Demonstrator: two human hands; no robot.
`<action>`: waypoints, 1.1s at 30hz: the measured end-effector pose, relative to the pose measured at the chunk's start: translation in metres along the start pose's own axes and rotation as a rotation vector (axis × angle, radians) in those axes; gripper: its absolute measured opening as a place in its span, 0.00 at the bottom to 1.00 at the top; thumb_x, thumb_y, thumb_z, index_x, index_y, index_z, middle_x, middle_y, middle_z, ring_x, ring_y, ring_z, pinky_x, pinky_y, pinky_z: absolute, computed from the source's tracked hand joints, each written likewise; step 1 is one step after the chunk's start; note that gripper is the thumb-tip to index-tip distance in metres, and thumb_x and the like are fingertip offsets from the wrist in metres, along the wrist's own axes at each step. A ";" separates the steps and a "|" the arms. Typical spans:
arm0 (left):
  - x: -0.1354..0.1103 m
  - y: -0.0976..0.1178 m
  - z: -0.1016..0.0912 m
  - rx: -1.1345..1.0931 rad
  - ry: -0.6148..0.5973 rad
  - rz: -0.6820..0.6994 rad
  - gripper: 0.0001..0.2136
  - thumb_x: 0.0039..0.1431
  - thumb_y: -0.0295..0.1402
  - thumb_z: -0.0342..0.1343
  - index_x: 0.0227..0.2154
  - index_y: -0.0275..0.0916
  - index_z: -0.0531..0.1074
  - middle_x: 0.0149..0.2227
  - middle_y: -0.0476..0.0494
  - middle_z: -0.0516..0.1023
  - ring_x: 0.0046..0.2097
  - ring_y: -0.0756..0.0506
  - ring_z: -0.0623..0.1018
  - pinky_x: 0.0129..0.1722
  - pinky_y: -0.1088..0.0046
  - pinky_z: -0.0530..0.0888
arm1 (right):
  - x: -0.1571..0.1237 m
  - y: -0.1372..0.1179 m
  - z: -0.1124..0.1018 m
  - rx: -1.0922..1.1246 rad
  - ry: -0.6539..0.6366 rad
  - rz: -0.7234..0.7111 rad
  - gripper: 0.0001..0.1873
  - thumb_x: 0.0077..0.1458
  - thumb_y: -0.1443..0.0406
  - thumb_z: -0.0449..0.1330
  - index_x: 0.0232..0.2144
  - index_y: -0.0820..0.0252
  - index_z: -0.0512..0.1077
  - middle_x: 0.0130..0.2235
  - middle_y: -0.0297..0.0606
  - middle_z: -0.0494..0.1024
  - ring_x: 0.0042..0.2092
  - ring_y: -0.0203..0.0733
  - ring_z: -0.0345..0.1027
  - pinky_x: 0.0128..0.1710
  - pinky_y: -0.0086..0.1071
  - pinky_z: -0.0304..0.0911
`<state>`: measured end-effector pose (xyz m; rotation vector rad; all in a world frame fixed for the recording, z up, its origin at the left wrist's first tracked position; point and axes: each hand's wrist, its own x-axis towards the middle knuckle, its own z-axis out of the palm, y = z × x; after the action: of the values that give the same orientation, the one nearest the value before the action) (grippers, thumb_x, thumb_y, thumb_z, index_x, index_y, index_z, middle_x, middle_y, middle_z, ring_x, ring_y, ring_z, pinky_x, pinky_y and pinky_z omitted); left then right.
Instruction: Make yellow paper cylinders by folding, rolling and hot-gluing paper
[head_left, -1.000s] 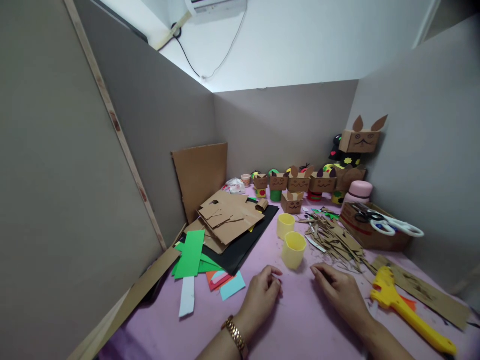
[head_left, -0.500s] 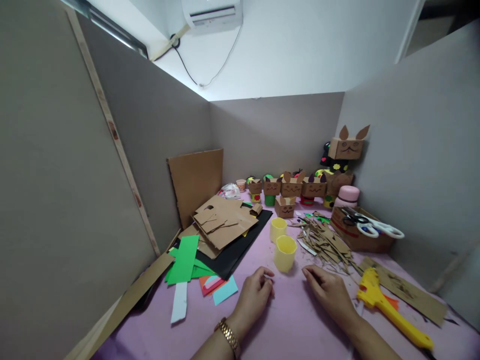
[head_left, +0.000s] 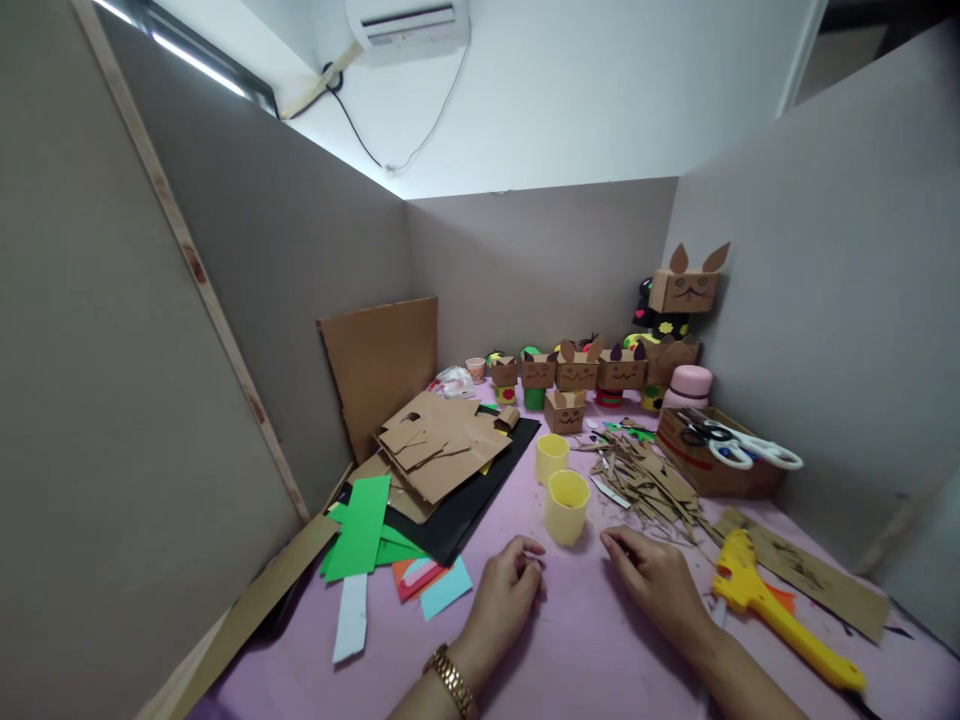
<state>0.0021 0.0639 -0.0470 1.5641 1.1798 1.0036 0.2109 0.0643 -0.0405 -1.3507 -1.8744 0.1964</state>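
Note:
My left hand point(head_left: 501, 595) rests on the pink table point(head_left: 592, 650) with its fingers curled loosely and nothing visible in them; a gold watch sits on its wrist. My right hand point(head_left: 654, 580) lies beside it, fingers bent downward onto the table, also holding nothing I can see. Just beyond both hands stand two yellow paper cylinders point(head_left: 566, 505), upright and untouched. A yellow glue gun point(head_left: 772, 615) lies to the right of my right hand.
A pile of cardboard scraps point(head_left: 649, 480) lies right of the cylinders. Cardboard pieces on black sheet point(head_left: 439, 455) and green paper strips point(head_left: 360, 520) sit left. Cardboard animal-face boxes point(head_left: 592, 370) line the back. Scissors point(head_left: 739, 445) rest on a box at right. Grey partitions enclose the table.
The view has shifted a little to the left and back. Both hands stay resting in nearly the same pose on the table.

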 end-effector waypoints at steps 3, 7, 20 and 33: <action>-0.001 0.002 0.000 0.006 0.003 0.011 0.08 0.53 0.29 0.46 0.35 0.39 0.67 0.20 0.53 0.71 0.22 0.50 0.69 0.24 0.76 0.64 | 0.000 0.001 0.002 -0.001 -0.001 0.006 0.16 0.58 0.59 0.47 0.31 0.57 0.73 0.30 0.38 0.80 0.31 0.43 0.74 0.31 0.31 0.64; -0.001 0.003 0.001 0.019 0.014 0.029 0.08 0.53 0.28 0.46 0.35 0.39 0.67 0.19 0.54 0.71 0.21 0.50 0.69 0.24 0.76 0.65 | -0.001 0.004 0.002 0.014 0.016 0.024 0.16 0.58 0.58 0.48 0.31 0.57 0.73 0.31 0.39 0.80 0.32 0.45 0.75 0.32 0.32 0.64; -0.003 0.011 0.002 0.243 0.225 0.248 0.13 0.57 0.26 0.44 0.44 0.39 0.65 0.42 0.40 0.72 0.45 0.44 0.72 0.45 0.64 0.68 | 0.018 -0.007 0.012 0.113 0.098 0.134 0.32 0.50 0.54 0.56 0.55 0.60 0.58 0.50 0.50 0.70 0.39 0.47 0.71 0.34 0.39 0.68; 0.017 0.000 0.015 0.429 0.085 0.427 0.29 0.54 0.25 0.49 0.60 0.35 0.51 0.59 0.34 0.62 0.59 0.42 0.61 0.59 0.62 0.58 | 0.018 -0.011 0.033 0.108 0.087 0.047 0.12 0.55 0.58 0.52 0.40 0.57 0.65 0.42 0.43 0.69 0.43 0.48 0.66 0.39 0.41 0.67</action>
<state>0.0193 0.0774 -0.0498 2.1980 1.1994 1.1458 0.1788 0.0851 -0.0473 -1.3093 -1.7367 0.2553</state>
